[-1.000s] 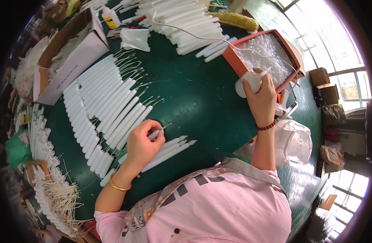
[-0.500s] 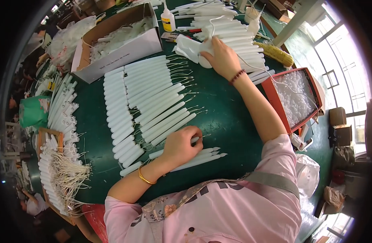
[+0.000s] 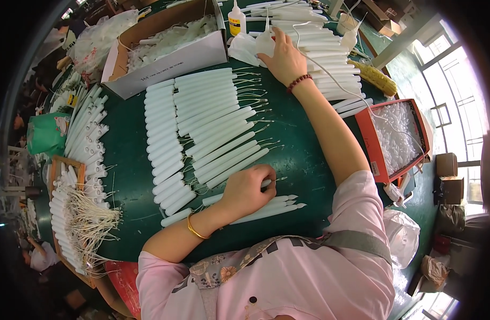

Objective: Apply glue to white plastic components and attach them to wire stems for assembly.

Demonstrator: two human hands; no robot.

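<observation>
White on green, with a wired stick [image 3: 265, 183] pinched in the left hand [image 3: 249, 192] at near centre and the right hand [image 3: 287, 61] part-spread, grip unclear, at a far spouted bottle [image 3: 264, 45], seemingly mid bottle-handling, next needing that stick steady.

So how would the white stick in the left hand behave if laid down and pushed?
The white stick would probably roll sideways, as it looks slim and round. It's likely stiff, since similar white sticks nearby lie straight. Its thin wire tip might bend easily, looking so fine.
</observation>
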